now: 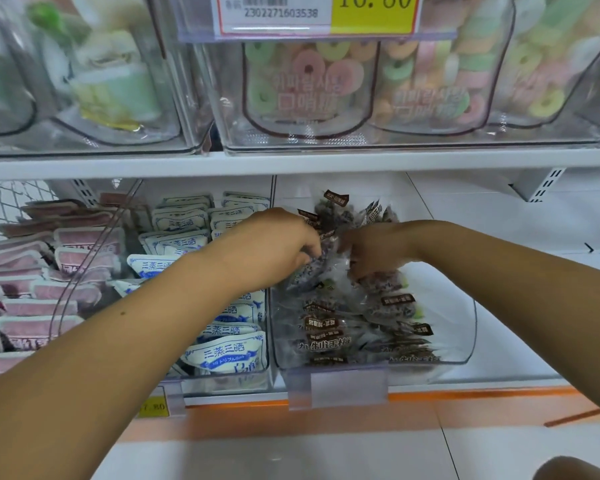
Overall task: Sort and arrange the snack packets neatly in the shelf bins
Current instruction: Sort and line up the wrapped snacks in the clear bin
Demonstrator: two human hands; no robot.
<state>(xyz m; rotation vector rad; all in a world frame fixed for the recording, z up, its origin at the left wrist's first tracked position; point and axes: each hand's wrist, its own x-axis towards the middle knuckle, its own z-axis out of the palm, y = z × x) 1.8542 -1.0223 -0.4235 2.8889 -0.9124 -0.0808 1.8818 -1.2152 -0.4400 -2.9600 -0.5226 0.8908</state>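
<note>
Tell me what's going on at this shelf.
A person is reaching into the clear bin on the lower shelf. The left grip and right grip each hold some of the dark packets near the top of the pile, with fingers curled round them. The white and blue packets and pink packets lie in their own bins to the left.

The price tag (319, 12) over the top shelf reads 2302271603538. White-blue packets (222, 355) say 三蒸三晒, and dark packets (323, 342) say 九制话梅. The candy jar (307, 98) says 口哨糖.

Left hand (274, 247) and right hand (374, 252) amid dark packets (326, 323) in clear bin (466, 317), seemingly mid-grip.
</note>
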